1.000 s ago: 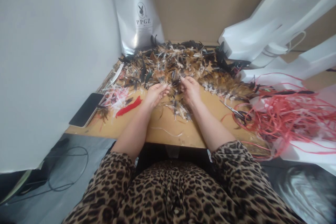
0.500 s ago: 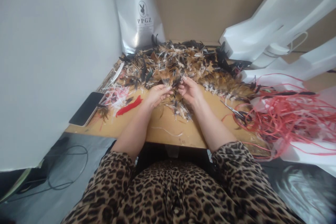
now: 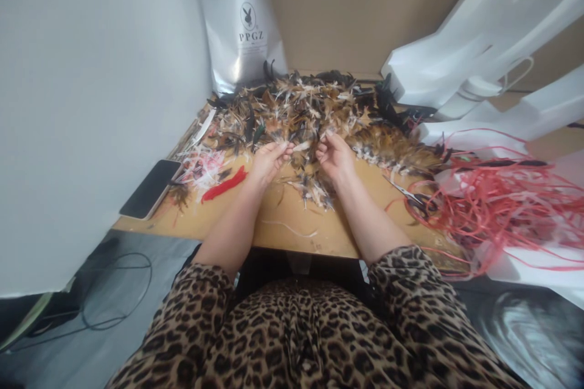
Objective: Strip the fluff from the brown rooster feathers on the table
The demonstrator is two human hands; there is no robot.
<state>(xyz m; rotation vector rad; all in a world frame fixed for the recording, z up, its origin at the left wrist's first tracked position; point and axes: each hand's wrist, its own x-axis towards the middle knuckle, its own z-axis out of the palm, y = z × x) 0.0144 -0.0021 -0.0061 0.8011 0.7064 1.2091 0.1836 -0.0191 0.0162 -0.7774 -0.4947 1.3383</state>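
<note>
My left hand [image 3: 272,163] is closed in a pinch at the front of the feather pile, and a pale feather [image 3: 301,146] sticks out from its fingertips. To the right of it, with a gap between, my right hand [image 3: 336,159] has thumb and finger pressed together; whatever they pinch is too small or blurred to name. Behind both hands spreads a heap of brown, black and white feathers [image 3: 314,100]. A small tuft of loose feathers [image 3: 314,191] lies on the table just below the hands.
On the wooden table [image 3: 292,237] a phone [image 3: 150,189], pink and white shreds [image 3: 203,167] and a red strip [image 3: 224,185] lie to the left. Scissors [image 3: 410,194] and tangled red ribbon [image 3: 506,206] are at the right. A silver bag [image 3: 246,67] stands behind.
My hands have moved apart from each other. The dark and brown feathers held between them earlier no longer show there, and a pale feather shows at my left fingertips.
</note>
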